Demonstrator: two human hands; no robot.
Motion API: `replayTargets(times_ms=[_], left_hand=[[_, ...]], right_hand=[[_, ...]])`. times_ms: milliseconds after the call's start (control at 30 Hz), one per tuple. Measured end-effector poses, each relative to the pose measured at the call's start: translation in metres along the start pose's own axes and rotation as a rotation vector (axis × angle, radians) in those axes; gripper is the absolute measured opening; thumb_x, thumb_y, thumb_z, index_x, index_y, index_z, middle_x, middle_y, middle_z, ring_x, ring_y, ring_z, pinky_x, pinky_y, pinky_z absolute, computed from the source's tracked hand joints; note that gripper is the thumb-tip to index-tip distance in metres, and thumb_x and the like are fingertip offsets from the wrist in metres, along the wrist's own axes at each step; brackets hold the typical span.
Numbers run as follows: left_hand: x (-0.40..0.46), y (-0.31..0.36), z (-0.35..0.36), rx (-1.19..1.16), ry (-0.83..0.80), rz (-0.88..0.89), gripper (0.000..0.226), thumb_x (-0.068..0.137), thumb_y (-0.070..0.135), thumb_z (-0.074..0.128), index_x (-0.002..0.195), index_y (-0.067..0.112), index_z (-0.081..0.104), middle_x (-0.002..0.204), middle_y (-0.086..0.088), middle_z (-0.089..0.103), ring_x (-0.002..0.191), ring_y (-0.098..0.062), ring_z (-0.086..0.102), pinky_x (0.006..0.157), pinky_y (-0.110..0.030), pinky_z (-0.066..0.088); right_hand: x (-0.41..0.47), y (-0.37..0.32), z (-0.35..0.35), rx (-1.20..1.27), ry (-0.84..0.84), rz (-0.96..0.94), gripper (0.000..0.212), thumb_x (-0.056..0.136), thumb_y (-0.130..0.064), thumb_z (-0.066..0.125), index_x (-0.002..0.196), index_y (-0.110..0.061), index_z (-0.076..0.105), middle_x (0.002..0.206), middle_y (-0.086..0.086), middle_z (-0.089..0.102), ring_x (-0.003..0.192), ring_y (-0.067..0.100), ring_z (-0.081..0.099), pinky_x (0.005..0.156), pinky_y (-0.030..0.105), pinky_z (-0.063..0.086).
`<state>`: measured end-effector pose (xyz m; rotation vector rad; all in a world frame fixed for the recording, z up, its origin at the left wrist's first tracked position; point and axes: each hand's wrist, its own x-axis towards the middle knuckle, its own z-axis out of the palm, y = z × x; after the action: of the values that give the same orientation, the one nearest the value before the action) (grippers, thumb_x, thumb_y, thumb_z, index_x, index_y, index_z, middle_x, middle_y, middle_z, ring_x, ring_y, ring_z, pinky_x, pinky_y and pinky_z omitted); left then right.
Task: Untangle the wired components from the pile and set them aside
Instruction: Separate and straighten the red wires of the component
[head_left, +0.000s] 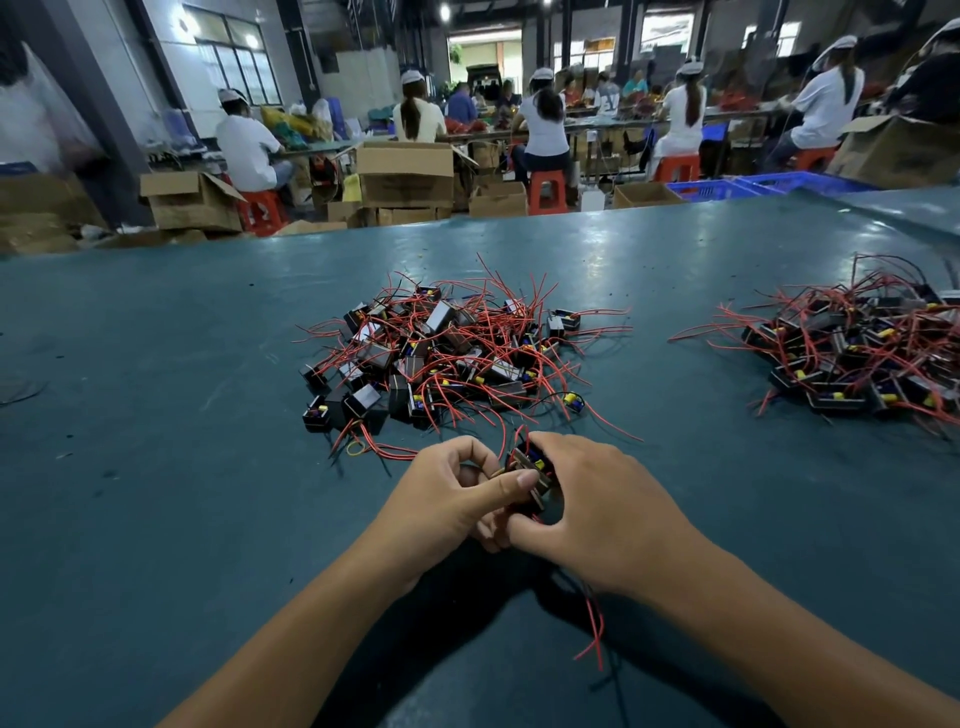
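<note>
A tangled pile of small black box components with red wires lies on the green table, just beyond my hands. Both hands meet in front of the pile around one black component. My left hand pinches it with thumb and curled fingers from the left. My right hand curls round it from the right and above. Red wires trail down from under my right wrist. The underside of the held component is hidden.
A second heap of wired components lies at the right of the table. A loose yellow band sits near the pile's front left. Beyond the table's far edge are cardboard boxes, red stools, blue crates and seated workers.
</note>
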<state>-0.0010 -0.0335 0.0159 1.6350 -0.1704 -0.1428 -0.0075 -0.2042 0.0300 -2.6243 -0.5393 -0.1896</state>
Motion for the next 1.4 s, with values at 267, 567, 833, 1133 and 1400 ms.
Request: replayTargets(times_ms=[267,567,833,1133,1400], left_hand=[[0.003,-0.007,-0.001,-0.066,-0.081,0.028,0.044,0.081,0.024,0.079,0.109,-0.002,0.055,0.082,-0.012,0.069,0.073,-0.024,0.066,0.066,-0.031,0.059],[0.009,-0.017,-0.016,0.656,0.161,0.386,0.008,0.093,0.027,0.067,0.086,0.025,0.063,0.073,0.007,0.064,0.058,-0.011,0.055,0.056,-0.023,0.046],[0.013,-0.016,-0.017,0.673,0.19,0.469,0.01,0.094,0.015,0.067,0.091,0.024,0.063,0.078,0.016,0.062,0.061,-0.004,0.053,0.057,-0.01,0.037],[0.015,-0.018,-0.021,0.701,0.202,0.479,0.007,0.095,0.018,0.065,0.094,0.024,0.063,0.074,0.016,0.06,0.065,-0.006,0.055,0.058,-0.011,0.039],[0.018,-0.019,-0.03,0.705,0.276,0.47,0.008,0.094,0.013,0.066,0.088,0.019,0.064,0.072,0.014,0.061,0.067,-0.005,0.055,0.059,-0.01,0.037]], right_hand=[[0.009,0.018,-0.002,0.051,0.037,0.083,0.047,0.076,-0.054,0.063,0.113,-0.026,0.056,0.098,-0.006,0.064,0.092,0.02,0.059,0.08,0.035,0.049],[0.029,0.067,-0.028,-0.07,0.027,0.316,0.056,0.079,-0.049,0.071,0.125,-0.024,0.053,0.115,0.002,0.066,0.104,0.028,0.061,0.086,0.037,0.051],[0.07,0.14,-0.116,-0.418,0.178,0.455,0.056,0.077,-0.047,0.075,0.116,-0.013,0.054,0.116,0.017,0.064,0.104,0.035,0.062,0.087,0.042,0.052],[0.094,0.112,-0.09,-0.314,0.158,0.255,0.053,0.09,-0.046,0.064,0.129,-0.011,0.057,0.13,0.015,0.06,0.121,0.032,0.055,0.102,0.042,0.043],[0.113,0.06,-0.019,-0.138,0.06,-0.073,0.016,0.095,-0.02,0.057,0.103,-0.012,0.067,0.105,0.007,0.067,0.1,0.025,0.059,0.089,0.037,0.047]])
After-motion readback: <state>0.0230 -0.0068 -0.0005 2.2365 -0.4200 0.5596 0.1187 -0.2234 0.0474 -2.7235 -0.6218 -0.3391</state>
